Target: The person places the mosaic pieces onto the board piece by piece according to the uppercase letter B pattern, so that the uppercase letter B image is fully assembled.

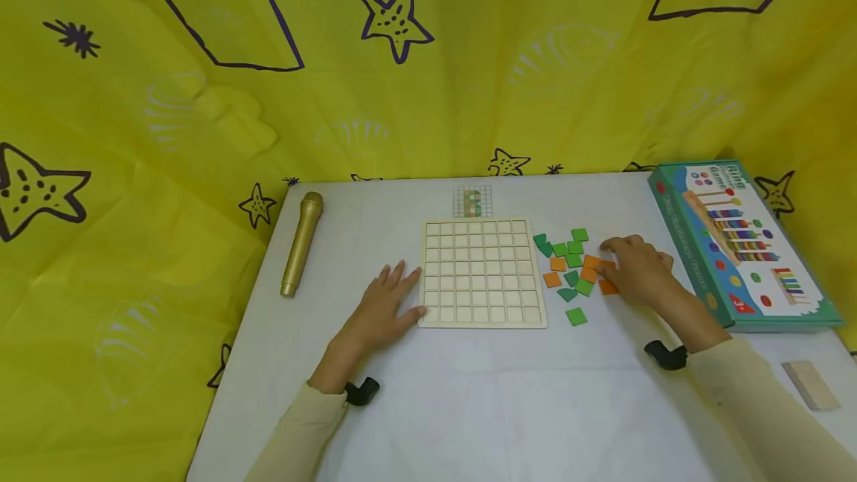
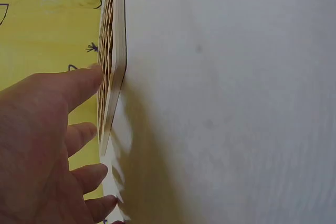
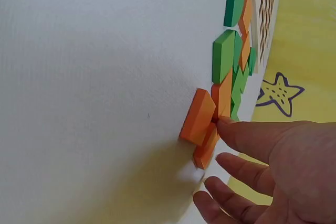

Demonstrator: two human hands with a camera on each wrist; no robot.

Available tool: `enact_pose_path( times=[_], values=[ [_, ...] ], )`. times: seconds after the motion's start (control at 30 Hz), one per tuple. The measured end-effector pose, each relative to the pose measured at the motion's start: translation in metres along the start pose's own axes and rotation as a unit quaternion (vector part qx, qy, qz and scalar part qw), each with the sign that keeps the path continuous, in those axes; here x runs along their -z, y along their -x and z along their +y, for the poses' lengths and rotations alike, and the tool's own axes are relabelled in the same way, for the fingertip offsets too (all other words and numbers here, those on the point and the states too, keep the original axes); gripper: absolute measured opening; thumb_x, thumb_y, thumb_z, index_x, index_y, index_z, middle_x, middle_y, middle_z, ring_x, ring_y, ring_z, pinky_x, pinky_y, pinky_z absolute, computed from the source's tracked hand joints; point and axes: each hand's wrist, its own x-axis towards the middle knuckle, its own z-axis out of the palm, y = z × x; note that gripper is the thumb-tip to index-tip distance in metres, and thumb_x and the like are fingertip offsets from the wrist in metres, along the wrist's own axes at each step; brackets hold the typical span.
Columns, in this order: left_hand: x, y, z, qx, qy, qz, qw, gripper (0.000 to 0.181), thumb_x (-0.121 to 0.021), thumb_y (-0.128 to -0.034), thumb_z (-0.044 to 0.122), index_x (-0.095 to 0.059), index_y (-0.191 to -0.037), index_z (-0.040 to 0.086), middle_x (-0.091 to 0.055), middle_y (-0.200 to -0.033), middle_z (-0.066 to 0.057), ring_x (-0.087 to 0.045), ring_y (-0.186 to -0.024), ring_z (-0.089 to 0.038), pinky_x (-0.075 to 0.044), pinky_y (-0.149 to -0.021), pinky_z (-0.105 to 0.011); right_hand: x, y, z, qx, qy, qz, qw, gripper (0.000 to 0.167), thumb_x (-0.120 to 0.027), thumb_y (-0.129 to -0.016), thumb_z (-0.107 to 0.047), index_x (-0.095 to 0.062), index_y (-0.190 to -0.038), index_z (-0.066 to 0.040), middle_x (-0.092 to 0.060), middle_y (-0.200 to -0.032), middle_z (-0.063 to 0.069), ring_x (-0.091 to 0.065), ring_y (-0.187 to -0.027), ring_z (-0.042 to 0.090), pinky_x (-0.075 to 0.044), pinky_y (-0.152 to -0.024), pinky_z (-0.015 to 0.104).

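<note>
A pale wooden grid board (image 1: 483,324) lies on the white table, its square cells bare. My left hand (image 1: 384,311) has its fingers spread at the board's left edge; in the left wrist view the thumb (image 2: 84,83) touches the rim. Right of the board lies a loose group of orange and green wooden tiles, some square, some with a curved side. My right hand (image 1: 637,270) is over the group's right side. Its thumb (image 3: 247,135) touches the orange tiles (image 3: 198,118), while the other fingers stay apart. One green square tile (image 1: 576,316) lies nearest the front.
A small pattern card (image 1: 472,201) lies behind the board. On the left is a gold microphone (image 1: 303,244). To the right sit a teal game box (image 1: 750,244) and a small wooden block (image 1: 811,385). A yellow curtain (image 1: 428,110) hangs behind the table.
</note>
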Motion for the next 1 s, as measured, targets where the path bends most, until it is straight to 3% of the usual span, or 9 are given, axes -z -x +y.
enact_pose_path(
  times=[0.13,0.4,0.7,1.0],
  values=[
    [-0.002,-0.002,0.004,-0.011,-0.008,-0.009,0.9999,0.073,-0.057,-0.1056,0.053,-0.032,-0.168,0.024,-0.016,-0.176,-0.014,-0.009,-0.162,-0.044,-0.014,-0.128,-0.066,0.004,0.000,0.008,-0.003,-0.012,-0.019,0.9997,0.049,-0.065,-0.105,-0.025,-0.053,-0.140,0.006,-0.041,-0.139,0.043,-0.043,-0.123,0.062,-0.034,-0.089,0.074],
    [-0.004,-0.002,0.009,-0.013,-0.035,-0.020,0.9991,0.069,-0.053,-0.1077,0.053,-0.032,-0.168,0.027,-0.016,-0.176,-0.012,-0.007,-0.162,-0.045,-0.013,-0.128,-0.066,0.005,-0.002,0.023,0.018,-0.048,-0.044,0.9977,0.043,-0.063,-0.104,-0.016,-0.055,-0.139,0.006,-0.047,-0.134,0.037,-0.044,-0.122,0.056,-0.036,-0.097,0.079],
    [-0.003,-0.001,0.009,-0.002,-0.044,-0.022,0.9988,0.068,-0.048,-0.1109,0.050,-0.025,-0.170,0.023,-0.016,-0.177,-0.008,-0.007,-0.163,-0.041,-0.012,-0.130,-0.062,0.000,-0.002,0.034,0.074,-0.084,-0.023,0.9934,0.040,-0.064,-0.104,-0.009,-0.054,-0.137,0.011,-0.051,-0.131,0.037,-0.050,-0.120,0.052,-0.041,-0.106,0.070],
    [0.001,-0.002,0.009,0.007,-0.055,-0.030,0.9980,0.068,-0.048,-0.1112,0.048,-0.026,-0.170,0.021,-0.019,-0.176,-0.006,-0.010,-0.164,-0.038,-0.014,-0.131,-0.057,-0.003,-0.007,0.040,0.072,-0.090,-0.005,0.9933,0.034,-0.059,-0.108,-0.009,-0.055,-0.136,0.010,-0.050,-0.128,0.033,-0.053,-0.115,0.046,-0.045,-0.102,0.064]
  ],
)
